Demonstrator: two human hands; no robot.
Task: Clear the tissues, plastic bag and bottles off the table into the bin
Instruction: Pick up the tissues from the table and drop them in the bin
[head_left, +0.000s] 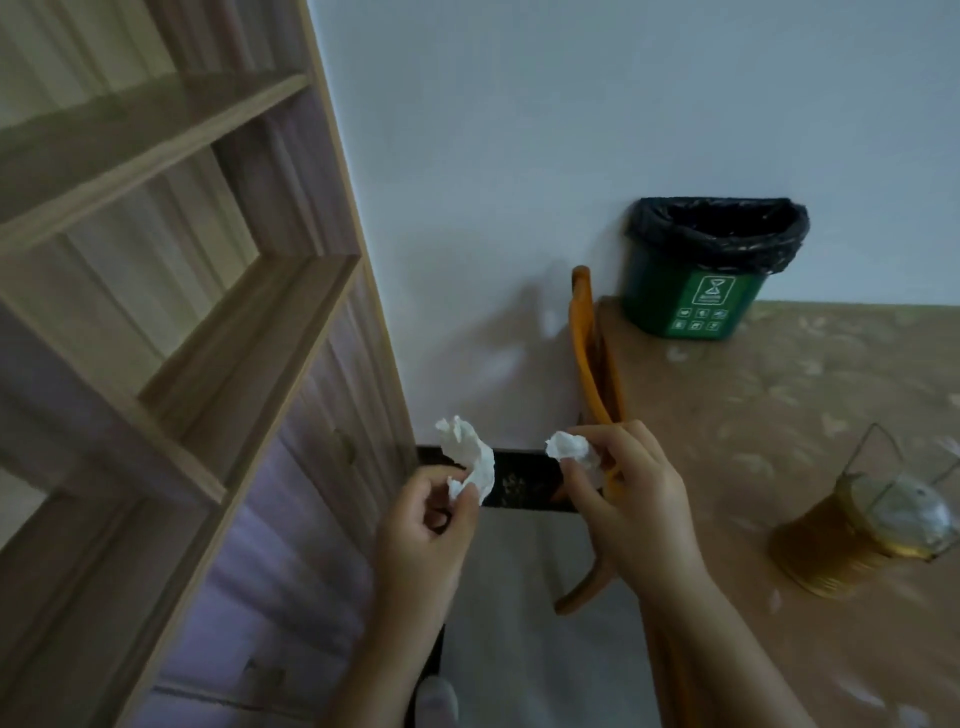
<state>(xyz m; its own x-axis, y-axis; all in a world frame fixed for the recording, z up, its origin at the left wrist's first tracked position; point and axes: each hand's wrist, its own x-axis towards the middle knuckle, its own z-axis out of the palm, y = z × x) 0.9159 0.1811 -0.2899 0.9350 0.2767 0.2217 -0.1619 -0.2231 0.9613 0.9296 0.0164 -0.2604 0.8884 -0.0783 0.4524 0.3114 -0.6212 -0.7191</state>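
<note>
My left hand (431, 525) pinches a crumpled white tissue (467, 457) that sticks up above the fingers. My right hand (631, 488) grips a second, smaller wad of white tissue (569, 447). Both hands hover over the floor gap to the left of the table's edge. The small green bin (696, 301) with a black liner (722, 228) stands on the far left corner of the table (727, 415), against the wall, beyond and to the right of my hands. No bottles or plastic bag are in view.
A gold lantern-like jar with a wire handle (862, 525) lies on the patterned tablecloth at the right. An orange wooden chair back (587, 353) rises along the table's left edge. A tall wooden shelf unit (182, 338) fills the left side.
</note>
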